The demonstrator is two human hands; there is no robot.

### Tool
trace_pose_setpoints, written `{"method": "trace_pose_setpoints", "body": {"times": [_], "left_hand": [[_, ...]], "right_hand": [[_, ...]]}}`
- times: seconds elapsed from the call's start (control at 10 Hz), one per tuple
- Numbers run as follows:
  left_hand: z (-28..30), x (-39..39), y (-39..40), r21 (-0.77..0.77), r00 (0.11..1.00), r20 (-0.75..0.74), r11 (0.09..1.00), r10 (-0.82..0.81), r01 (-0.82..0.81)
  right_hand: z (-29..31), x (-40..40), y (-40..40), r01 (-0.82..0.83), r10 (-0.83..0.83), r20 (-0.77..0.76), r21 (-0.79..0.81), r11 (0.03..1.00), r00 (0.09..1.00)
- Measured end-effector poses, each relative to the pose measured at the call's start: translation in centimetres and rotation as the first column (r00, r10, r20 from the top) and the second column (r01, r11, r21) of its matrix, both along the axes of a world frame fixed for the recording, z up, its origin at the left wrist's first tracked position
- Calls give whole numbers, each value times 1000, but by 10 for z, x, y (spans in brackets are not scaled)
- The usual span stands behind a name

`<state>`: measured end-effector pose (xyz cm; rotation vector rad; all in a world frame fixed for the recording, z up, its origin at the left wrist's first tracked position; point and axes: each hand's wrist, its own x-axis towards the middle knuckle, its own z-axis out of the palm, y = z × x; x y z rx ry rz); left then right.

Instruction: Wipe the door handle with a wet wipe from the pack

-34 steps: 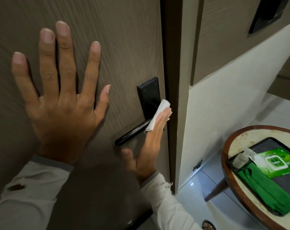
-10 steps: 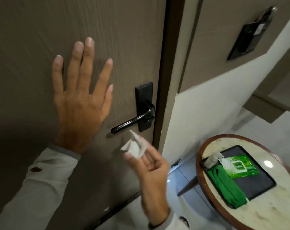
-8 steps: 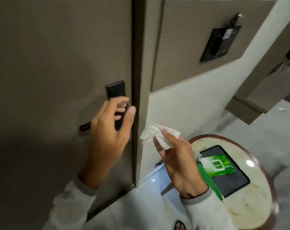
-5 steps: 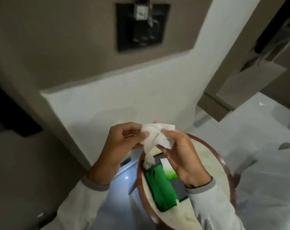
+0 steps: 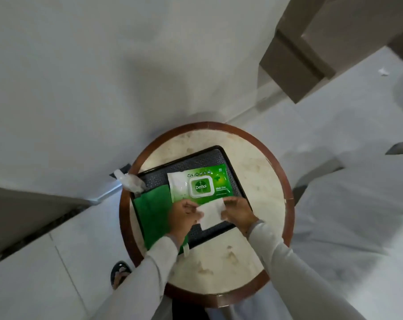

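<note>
tray [image 5: 230, 158] crowded by pack [image 5: 201, 187], cloth [image 5: 153, 211]; table [image 5: 260, 181] rim bare

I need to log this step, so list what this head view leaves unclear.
- Door handle: outside the head view, so its state cannot be judged.
- Wet wipe: both edges covered by the left hand and right hand; dirt too faint to see.
- Green cloth: near end under the left sleeve.
- Small bottle: blurred.
- Pack: small print unreadable.

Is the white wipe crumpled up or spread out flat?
Spread flat: the wipe is stretched as a sheet between the left hand and right hand.
</note>
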<state>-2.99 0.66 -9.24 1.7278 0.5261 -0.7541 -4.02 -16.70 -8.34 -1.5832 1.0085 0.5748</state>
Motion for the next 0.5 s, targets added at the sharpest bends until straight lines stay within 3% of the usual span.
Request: {"method": "trace_pose_setpoints", "body": {"times": [0.1, 0.2, 0.3, 0.4, 0.5], "left_hand": [[-37, -13, -22, 131, 999, -29, 991, -39, 43], [-36, -20, -26, 192, 996, -2, 977, -91, 90], [13, -15, -20, 280, 948, 147, 931, -284, 235], [67, 12, -13, 432, 832, 348, 862, -432, 267], [190, 77, -5, 492, 527, 738, 871, -420, 5]], "right_hand": [[-36, -9, -16, -230, 215, -125, -116, 966, 969], [-31, -12, -20, -450, 416, -192, -193, 872, 889], [14, 0, -20, -706, 683, -207, -342, 620, 701], [65, 30, -18, -718, 762, -168, -506, 477, 625], [171, 94, -17, -439, 827, 37, -833, 336, 561]]}}
